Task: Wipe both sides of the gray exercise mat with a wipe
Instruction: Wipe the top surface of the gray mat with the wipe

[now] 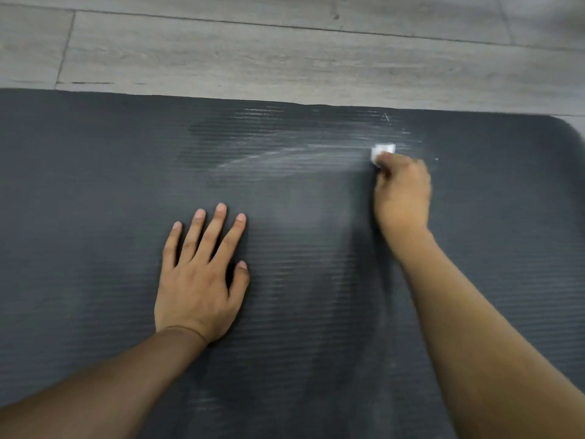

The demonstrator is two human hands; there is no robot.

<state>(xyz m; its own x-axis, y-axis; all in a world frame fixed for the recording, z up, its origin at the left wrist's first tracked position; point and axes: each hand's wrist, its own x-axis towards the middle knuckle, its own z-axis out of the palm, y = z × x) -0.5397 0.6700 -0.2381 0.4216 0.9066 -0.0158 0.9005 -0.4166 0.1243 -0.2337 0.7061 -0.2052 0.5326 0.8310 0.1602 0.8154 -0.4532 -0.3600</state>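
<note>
The dark gray ribbed exercise mat (95, 191) lies flat on the floor and fills most of the view. Its far edge and rounded far right corner show. My left hand (199, 277) rests flat on the mat, fingers straight and spread. My right hand (403, 193) is further out to the right, fingers curled round a small white wipe (383, 151) that it presses onto the mat near the far edge. Only a bit of the wipe sticks out past the fingers. A wet, shiny streak (285, 153) curves left from the wipe across the mat.
Light gray wood-look floor planks (285, 49) run beyond the mat's far edge and past its right corner.
</note>
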